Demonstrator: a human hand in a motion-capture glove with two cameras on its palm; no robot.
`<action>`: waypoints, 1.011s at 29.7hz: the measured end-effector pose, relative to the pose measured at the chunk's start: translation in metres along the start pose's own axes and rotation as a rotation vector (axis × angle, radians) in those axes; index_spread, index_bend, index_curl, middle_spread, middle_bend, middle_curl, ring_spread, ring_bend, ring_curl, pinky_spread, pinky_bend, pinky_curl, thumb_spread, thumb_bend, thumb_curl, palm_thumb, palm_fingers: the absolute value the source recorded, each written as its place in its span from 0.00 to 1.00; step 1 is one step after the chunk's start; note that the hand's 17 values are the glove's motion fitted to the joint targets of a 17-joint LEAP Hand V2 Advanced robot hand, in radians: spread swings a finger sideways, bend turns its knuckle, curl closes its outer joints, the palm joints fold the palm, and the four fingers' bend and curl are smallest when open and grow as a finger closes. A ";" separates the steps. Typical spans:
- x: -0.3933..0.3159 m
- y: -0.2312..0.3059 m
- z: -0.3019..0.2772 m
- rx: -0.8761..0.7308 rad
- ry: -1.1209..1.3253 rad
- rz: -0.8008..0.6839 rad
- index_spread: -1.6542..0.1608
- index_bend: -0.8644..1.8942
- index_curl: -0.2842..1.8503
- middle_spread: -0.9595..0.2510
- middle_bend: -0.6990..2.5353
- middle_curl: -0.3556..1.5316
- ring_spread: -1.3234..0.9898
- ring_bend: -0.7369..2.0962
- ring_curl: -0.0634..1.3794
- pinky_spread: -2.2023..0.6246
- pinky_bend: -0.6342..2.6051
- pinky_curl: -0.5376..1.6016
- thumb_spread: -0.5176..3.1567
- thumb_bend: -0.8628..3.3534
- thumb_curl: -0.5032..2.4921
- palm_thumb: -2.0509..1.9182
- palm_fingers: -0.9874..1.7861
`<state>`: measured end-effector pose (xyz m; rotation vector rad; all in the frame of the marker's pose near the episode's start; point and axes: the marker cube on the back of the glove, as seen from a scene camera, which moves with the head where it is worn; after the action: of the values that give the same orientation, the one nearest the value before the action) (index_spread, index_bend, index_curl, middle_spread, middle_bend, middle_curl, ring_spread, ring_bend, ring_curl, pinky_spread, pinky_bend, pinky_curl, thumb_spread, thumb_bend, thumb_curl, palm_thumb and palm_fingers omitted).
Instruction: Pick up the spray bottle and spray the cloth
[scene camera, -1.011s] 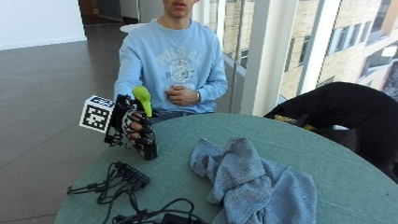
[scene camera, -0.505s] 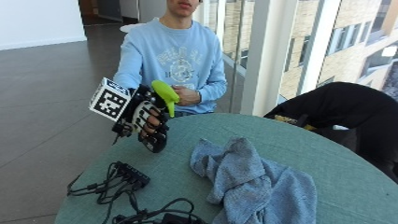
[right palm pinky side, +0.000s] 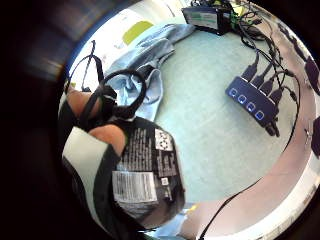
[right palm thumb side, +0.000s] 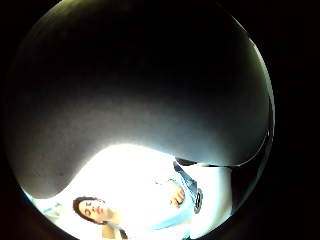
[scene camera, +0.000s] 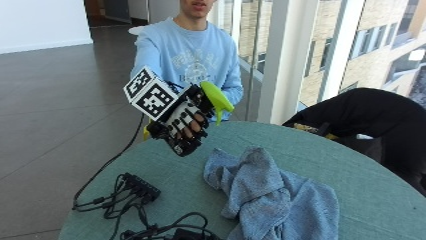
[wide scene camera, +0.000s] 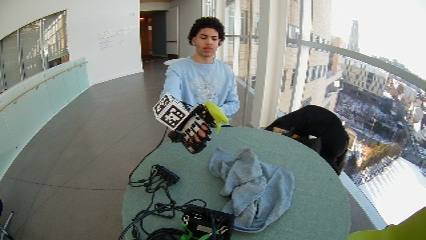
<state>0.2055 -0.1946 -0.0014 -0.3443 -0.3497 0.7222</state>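
Since your gloved right hand (scene camera: 184, 122) has its fingers wrapped round the spray bottle (scene camera: 200, 117), lifted above the table (scene camera: 373, 175) with the green nozzle tipped toward the blue cloth (scene camera: 269, 195), watch your aim: squeeze too high and you'd probably mist the power strip (scene camera: 138, 186) nearby.

Round counter (scene camera: 373, 165), green top; one blue cloth (scene camera: 266, 197) lies crumpled on it near the middle, spread toward the near edge; a black multi-port hub (scene camera: 138, 186) rests near the edge beside the cloth, apart from it, cables (scene camera: 100, 202) trailing; a black box (wide scene camera: 208, 222) with green connectors sits at the near edge.
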 end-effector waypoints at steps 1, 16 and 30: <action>0.000 0.000 0.001 -0.012 0.009 0.010 0.78 0.38 0.31 0.70 0.31 0.42 0.54 0.40 0.29 0.83 0.27 0.42 0.38 0.20 0.34 0.75 0.78; 0.000 -0.001 0.001 -0.081 0.091 0.133 0.78 0.37 0.32 0.71 0.31 0.43 0.55 0.41 0.30 0.83 0.27 0.42 0.37 0.20 0.35 0.75 0.78; -0.007 -0.009 0.012 -0.105 0.134 0.152 0.79 0.37 0.33 0.71 0.32 0.43 0.55 0.41 0.30 0.83 0.27 0.42 0.37 0.20 0.35 0.75 0.78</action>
<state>0.2013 -0.2037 0.0116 -0.5205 -0.2371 0.8265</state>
